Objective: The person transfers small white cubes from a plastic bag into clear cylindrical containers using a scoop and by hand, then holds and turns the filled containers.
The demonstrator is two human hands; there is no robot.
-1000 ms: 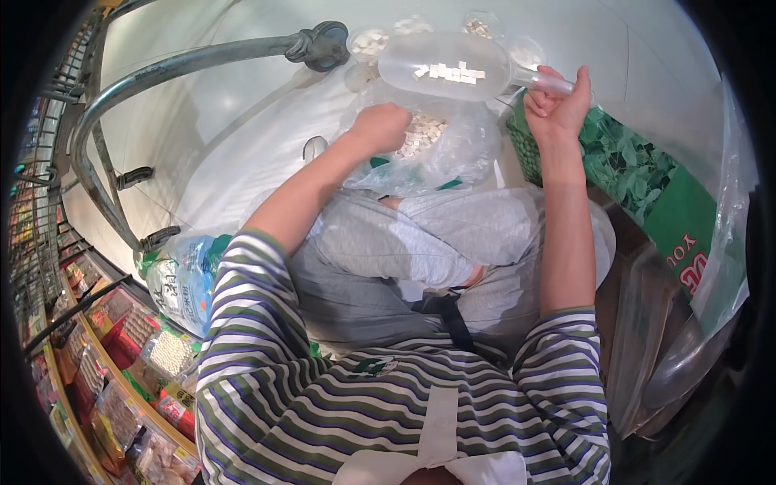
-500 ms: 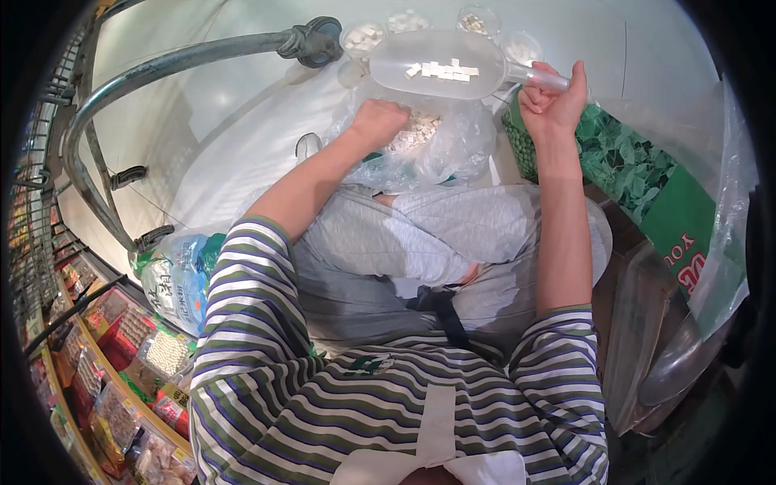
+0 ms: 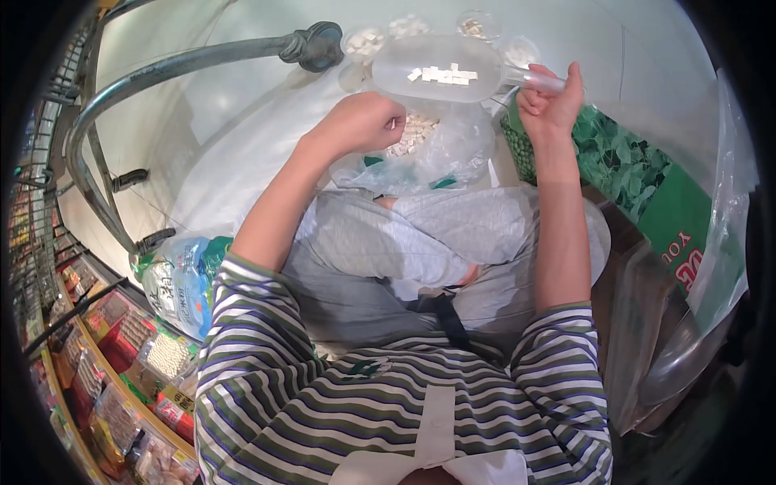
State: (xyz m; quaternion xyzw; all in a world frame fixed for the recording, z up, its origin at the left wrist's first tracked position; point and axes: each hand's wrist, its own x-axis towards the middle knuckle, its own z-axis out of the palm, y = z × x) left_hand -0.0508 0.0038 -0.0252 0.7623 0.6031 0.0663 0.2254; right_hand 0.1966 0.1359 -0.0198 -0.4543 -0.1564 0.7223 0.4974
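My right hand [image 3: 556, 101] is wrapped round the handle of a clear plastic scoop [image 3: 396, 69]. Several small white pieces [image 3: 444, 75] lie in the scoop's pan. My left hand [image 3: 365, 121] is closed above the left side of an open clear plastic bag [image 3: 465, 149]; what its curled fingers hold, if anything, is too small to make out. Inside the bag is a heap of small whitish pieces [image 3: 418, 133], just right of my left fingers.
Round clear tubs of pale pieces [image 3: 364, 40] stand beyond the scoop. A curved metal frame with wheels [image 3: 170, 69] is at the left, above a blue and green package [image 3: 182, 283]. Shelves of packed goods [image 3: 121, 356] line the lower left. A green printed bag [image 3: 630, 170] lies right.
My left hand has risen slightly and turned, showing its curled fingers more clearly. My right hand and the scoop have stayed nearly in place.
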